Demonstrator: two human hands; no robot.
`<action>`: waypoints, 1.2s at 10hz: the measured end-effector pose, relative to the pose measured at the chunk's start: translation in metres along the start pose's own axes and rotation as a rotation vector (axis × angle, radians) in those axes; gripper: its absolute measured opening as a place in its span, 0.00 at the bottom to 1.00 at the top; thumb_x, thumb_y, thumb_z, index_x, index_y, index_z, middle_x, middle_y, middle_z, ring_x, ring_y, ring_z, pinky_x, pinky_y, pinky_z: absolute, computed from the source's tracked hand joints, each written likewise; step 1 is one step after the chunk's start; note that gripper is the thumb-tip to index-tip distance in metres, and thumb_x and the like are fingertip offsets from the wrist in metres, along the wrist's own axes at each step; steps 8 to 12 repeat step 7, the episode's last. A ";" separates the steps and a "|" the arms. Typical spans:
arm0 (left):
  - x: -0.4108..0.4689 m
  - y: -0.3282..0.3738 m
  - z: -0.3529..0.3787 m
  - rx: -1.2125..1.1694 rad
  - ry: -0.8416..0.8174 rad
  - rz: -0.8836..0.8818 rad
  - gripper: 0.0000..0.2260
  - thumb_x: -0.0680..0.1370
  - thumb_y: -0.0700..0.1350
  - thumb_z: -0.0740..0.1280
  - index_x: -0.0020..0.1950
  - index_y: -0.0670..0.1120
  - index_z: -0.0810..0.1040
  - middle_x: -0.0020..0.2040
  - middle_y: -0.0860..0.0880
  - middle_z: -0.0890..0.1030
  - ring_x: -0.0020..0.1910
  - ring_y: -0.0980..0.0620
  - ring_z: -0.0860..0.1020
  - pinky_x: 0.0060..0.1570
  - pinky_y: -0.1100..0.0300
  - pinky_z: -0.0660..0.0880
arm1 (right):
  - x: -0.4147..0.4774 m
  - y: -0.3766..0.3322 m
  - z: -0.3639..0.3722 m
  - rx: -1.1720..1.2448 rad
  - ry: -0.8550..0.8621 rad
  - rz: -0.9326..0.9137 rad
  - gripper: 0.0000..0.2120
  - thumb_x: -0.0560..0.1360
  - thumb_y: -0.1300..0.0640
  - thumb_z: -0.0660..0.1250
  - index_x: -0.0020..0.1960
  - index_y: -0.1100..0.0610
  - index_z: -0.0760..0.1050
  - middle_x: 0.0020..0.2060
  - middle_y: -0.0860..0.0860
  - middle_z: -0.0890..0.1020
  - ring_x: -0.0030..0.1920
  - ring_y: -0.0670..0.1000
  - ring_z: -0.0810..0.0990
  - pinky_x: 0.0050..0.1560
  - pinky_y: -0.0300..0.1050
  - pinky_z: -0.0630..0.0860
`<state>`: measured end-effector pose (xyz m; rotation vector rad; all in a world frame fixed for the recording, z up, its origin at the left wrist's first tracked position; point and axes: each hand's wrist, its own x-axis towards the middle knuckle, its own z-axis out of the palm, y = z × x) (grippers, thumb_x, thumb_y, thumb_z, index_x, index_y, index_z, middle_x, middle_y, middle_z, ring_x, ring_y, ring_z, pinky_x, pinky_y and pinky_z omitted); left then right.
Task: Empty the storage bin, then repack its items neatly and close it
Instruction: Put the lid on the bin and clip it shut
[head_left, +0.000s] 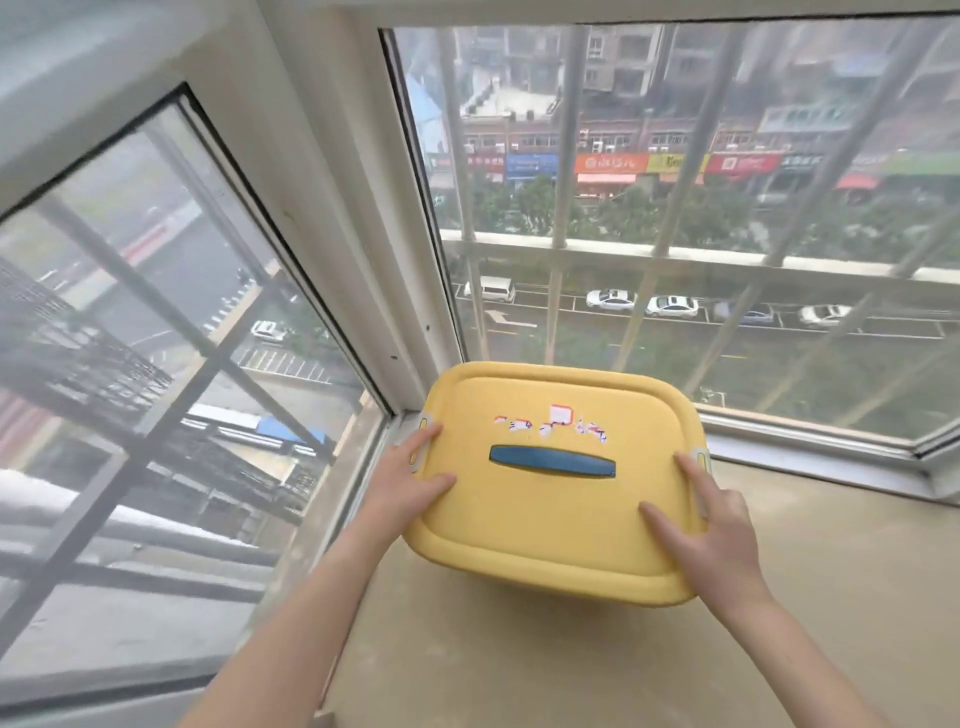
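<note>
A yellow storage bin (556, 525) stands on the beige window sill in the corner, its lid on. The lid has a blue handle (552, 461) in the middle and torn sticker scraps (558, 422) behind it. My left hand (410, 478) holds the bin's left edge, thumb on the lid and a finger on the pale left latch (423, 422). My right hand (711, 525) holds the right edge the same way, thumb on the lid and fingers over the right latch (702, 462). The bin's contents are hidden.
Window glass with metal bars (566, 156) rises right behind the bin, and a second pane (171, 322) closes off the left side. A white frame post (358, 218) stands in the corner. The sill (519, 660) stretches toward me and to the right.
</note>
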<state>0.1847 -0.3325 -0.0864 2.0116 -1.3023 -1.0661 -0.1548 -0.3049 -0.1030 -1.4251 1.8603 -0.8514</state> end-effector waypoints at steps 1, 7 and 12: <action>0.015 -0.001 0.002 0.024 0.025 0.023 0.30 0.71 0.42 0.75 0.70 0.59 0.71 0.65 0.50 0.71 0.65 0.51 0.70 0.60 0.62 0.64 | 0.008 -0.001 0.008 -0.002 0.006 0.007 0.37 0.62 0.40 0.70 0.71 0.44 0.68 0.45 0.56 0.71 0.45 0.39 0.70 0.49 0.42 0.64; -0.008 0.005 0.008 0.472 0.166 0.143 0.26 0.79 0.54 0.65 0.76 0.53 0.65 0.70 0.40 0.65 0.70 0.40 0.61 0.68 0.46 0.64 | 0.005 -0.017 0.002 -0.469 -0.029 -0.053 0.30 0.76 0.40 0.63 0.74 0.47 0.62 0.61 0.61 0.70 0.61 0.63 0.69 0.59 0.55 0.71; -0.008 0.005 0.008 0.472 0.166 0.143 0.26 0.79 0.54 0.65 0.76 0.53 0.65 0.70 0.40 0.65 0.70 0.40 0.61 0.68 0.46 0.64 | 0.005 -0.017 0.002 -0.469 -0.029 -0.053 0.30 0.76 0.40 0.63 0.74 0.47 0.62 0.61 0.61 0.70 0.61 0.63 0.69 0.59 0.55 0.71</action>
